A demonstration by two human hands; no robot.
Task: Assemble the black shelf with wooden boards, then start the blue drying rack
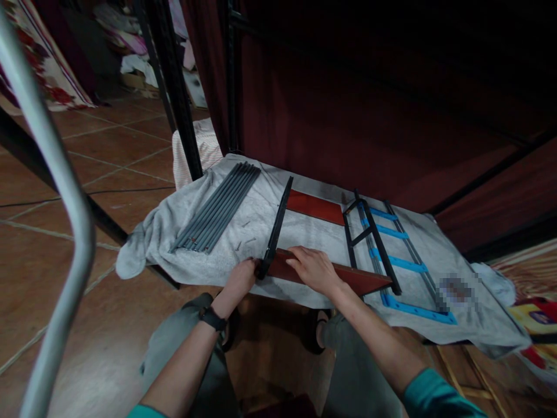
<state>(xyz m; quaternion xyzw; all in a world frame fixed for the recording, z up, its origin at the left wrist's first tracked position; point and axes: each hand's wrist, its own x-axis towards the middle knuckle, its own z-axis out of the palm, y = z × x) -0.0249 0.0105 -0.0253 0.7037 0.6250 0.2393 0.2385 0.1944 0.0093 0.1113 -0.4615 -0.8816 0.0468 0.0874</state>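
Observation:
My left hand (243, 277) is closed at the near end of a black bar (278, 217), its fingertips partly hidden. My right hand (317, 269) grips the upper edge of a reddish-brown board (361, 278), thumb and fingers on top. The board meets the black bar at its left end and reaches a black metal frame (376, 244) on the right. Farther back, a flat orange-red panel (314, 207) lies between bar and frame. Several grey rods (220, 206) lie side by side to the left, with a few small screws (246, 240) near them.
A grey cloth (256, 203) covers the low surface. Blue slats with grey rails (398, 261) lie at the right. A pale bent tube (80, 226) crosses the left foreground. Black posts (178, 98) and a dark red curtain (313, 116) stand behind.

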